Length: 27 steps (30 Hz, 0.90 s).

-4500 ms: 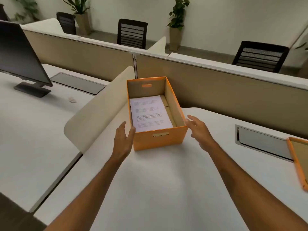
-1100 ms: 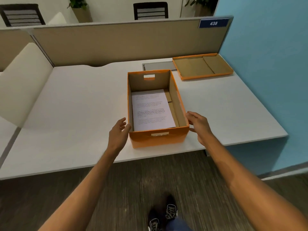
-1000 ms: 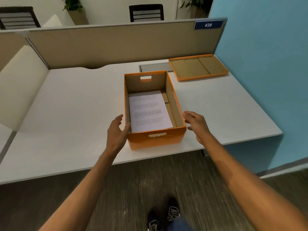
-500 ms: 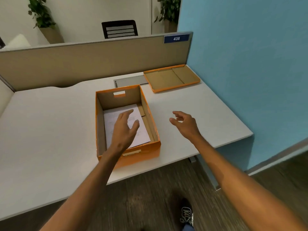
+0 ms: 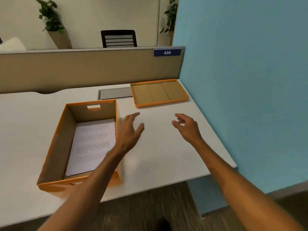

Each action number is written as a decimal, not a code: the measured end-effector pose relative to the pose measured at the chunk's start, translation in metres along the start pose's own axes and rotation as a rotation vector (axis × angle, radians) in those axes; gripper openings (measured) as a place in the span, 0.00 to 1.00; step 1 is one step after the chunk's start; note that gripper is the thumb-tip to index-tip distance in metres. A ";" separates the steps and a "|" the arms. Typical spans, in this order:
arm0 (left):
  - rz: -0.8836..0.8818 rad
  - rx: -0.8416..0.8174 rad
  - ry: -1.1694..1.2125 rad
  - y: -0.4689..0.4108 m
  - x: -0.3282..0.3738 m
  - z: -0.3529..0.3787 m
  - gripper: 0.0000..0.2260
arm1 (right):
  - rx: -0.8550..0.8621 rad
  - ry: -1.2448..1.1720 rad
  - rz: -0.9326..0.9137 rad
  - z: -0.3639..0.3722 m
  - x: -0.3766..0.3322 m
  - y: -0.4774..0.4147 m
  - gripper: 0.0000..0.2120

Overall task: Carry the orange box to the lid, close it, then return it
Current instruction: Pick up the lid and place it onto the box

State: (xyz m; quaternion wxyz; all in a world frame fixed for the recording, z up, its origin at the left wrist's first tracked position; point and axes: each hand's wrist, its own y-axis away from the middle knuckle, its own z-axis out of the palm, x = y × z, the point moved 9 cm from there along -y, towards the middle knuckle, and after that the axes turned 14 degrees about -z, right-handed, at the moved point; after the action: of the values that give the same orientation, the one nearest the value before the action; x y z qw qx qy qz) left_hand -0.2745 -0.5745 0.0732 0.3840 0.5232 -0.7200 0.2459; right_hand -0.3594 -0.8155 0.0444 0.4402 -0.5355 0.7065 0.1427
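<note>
The open orange box rests on the white desk near its front edge, with a printed sheet of paper lying inside. Its orange lid lies upside down at the desk's far right corner, against the blue wall. My left hand hovers over the desk just right of the box, fingers spread, holding nothing. My right hand is farther right, also open and empty, a short way in front of the lid. My left forearm crosses the box's near right corner.
A beige partition with a blue "438" tag backs the desk. The blue wall bounds the right side. A grey cable flap sits left of the lid. Behind the partition are a black chair and potted plants.
Both hands let go of the box, which now stands on the desk. They have moved right and forward toward the lid, and the view has swung right.
</note>
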 end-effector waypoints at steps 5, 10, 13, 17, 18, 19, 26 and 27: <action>-0.036 0.049 -0.020 -0.024 0.019 0.027 0.24 | -0.039 0.026 -0.037 -0.023 0.024 -0.035 0.22; -0.104 0.036 0.001 -0.056 0.028 0.047 0.26 | -0.049 0.032 -0.044 -0.033 0.047 -0.072 0.24; -0.136 0.022 0.029 -0.085 0.024 0.058 0.26 | -0.060 0.047 -0.027 -0.032 0.066 -0.098 0.25; -0.206 0.003 0.097 -0.132 0.006 0.075 0.27 | -0.066 0.065 0.025 -0.025 0.101 -0.136 0.25; -0.230 0.000 0.112 -0.145 0.000 0.080 0.27 | -0.065 0.068 0.046 -0.022 0.110 -0.146 0.25; -0.256 -0.004 0.123 -0.157 -0.006 0.085 0.28 | -0.065 0.070 0.070 -0.019 0.120 -0.155 0.25; -0.499 0.008 0.196 -0.247 -0.062 0.109 0.31 | -0.070 0.063 0.263 0.007 0.196 -0.221 0.29; -0.534 0.014 0.198 -0.258 -0.070 0.113 0.31 | -0.058 0.065 0.296 0.008 0.209 -0.230 0.31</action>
State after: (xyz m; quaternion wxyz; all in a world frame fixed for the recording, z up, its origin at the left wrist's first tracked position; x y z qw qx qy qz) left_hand -0.0535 -0.7061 -0.0617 0.5002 0.6704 -0.5138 0.1908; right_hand -0.1606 -1.0309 -0.0596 0.3754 -0.4424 0.7872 0.2089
